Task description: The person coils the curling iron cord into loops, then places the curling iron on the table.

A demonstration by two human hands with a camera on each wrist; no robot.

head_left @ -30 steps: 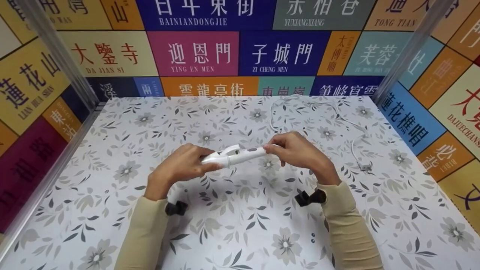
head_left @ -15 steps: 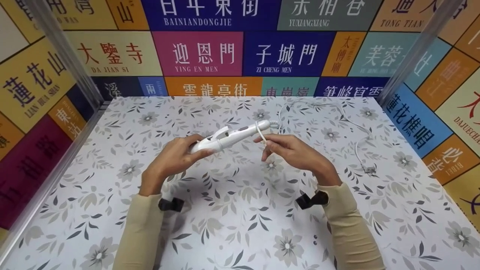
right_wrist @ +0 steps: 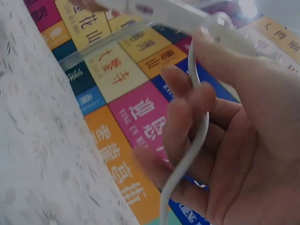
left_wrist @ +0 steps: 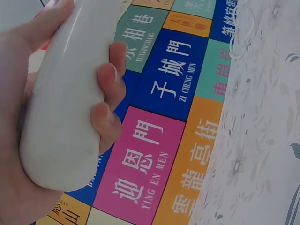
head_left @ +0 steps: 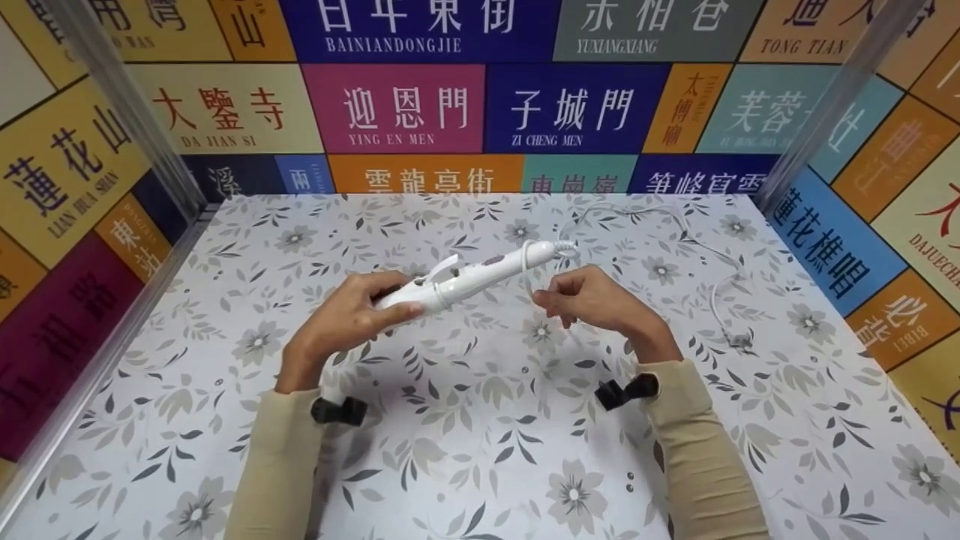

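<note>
My left hand grips the thick rounded end of a white curling iron, thumb along its near side. In the left wrist view that smooth end lies in the palm with fingers curled round it. The iron is held above the table and slants up to the right, with a raised lever mid-body. Its power cord passes over the narrow handle near the tail. My right hand pinches this cord just below the handle; in the right wrist view the cord runs down across the fingers.
The rest of the cord trails along the back right of the floral-patterned table, ending at a plug. Panels with printed characters close in the back and both sides. A dark wrist mount sits on each sleeve.
The right hand has left the iron's handle and drawn the cord over it, then moved slightly down. The iron's right end has risen. The left hand keeps its hold and has shifted slightly left.
</note>
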